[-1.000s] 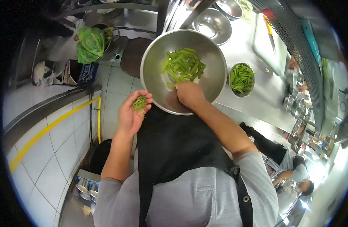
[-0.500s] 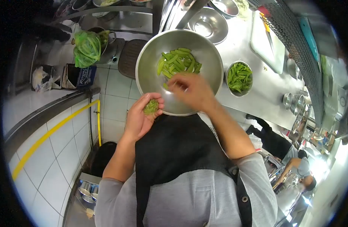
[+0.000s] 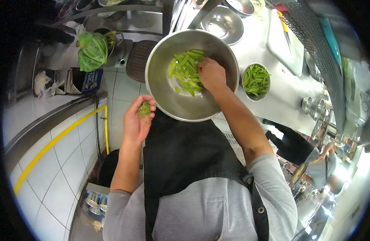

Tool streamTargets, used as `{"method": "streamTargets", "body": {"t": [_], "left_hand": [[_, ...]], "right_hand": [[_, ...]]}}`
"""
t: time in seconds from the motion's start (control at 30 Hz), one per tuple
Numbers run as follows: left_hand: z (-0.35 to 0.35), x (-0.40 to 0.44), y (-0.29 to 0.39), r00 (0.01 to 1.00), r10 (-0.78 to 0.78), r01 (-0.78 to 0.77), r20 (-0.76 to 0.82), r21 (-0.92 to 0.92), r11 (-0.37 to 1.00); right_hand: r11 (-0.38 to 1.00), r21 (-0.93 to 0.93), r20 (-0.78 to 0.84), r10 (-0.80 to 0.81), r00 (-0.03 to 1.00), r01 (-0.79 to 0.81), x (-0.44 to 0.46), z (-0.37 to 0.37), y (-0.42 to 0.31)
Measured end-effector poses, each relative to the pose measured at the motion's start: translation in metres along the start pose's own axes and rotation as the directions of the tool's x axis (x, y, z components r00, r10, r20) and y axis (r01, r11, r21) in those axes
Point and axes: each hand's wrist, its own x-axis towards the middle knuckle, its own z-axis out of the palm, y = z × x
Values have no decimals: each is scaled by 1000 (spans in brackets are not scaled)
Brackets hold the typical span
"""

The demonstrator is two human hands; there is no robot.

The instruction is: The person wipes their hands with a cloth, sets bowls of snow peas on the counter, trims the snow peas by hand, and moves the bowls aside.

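Note:
A large steel bowl [image 3: 160, 88] holds a pile of green pea pods [image 3: 185, 66]. Inside it, my right hand [image 3: 212, 75] is closed at the right edge of the pods, fingertips turned down and hidden, so what it grips does not show. Just outside the bowl's lower left rim is my left hand [image 3: 139, 117], palm up, fingers curled around a small heap of thin green trimmings [image 3: 144, 109]. A smaller metal bowl full of green pods [image 3: 256, 80] stands to the right of the large bowl.
Empty steel bowls [image 3: 222, 25] stand behind the large bowl. A white cutting board [image 3: 279, 50] with a yellow-handled knife [image 3: 284, 28] lies at the right. Green leaves in plastic [image 3: 92, 51] are at the left. Another person [image 3: 319, 168] is at the lower right.
My right hand has moved away from near my left hand to the right side of the pods. My left hand has drawn back left from the bowl's rim, still holding the trimmings.

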Motion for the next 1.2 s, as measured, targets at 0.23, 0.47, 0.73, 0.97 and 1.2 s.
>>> {"method": "streamTargets", "body": {"t": [0.23, 0.47, 0.73, 0.97, 1.2], "left_hand": [[15, 0, 5, 996, 34, -37, 86, 26, 999], [29, -2, 5, 994, -29, 21, 110, 74, 997], [55, 6, -13, 987, -61, 67, 146, -35, 997], [32, 4, -3, 991, -27, 27, 135, 2, 1000], [48, -5, -2, 990, -32, 4, 139, 196, 981]], "right_hand": [[995, -101, 13, -25, 1000, 26, -10, 3, 1], [988, 137, -60, 78, 995, -69, -22, -13, -4], [780, 620, 80, -167, 983, 82, -54, -98, -65], [1000, 0, 294, -21, 956, 22, -58, -16, -15], [999, -18, 320, -21, 947, 29, -59, -30, -24]]}}
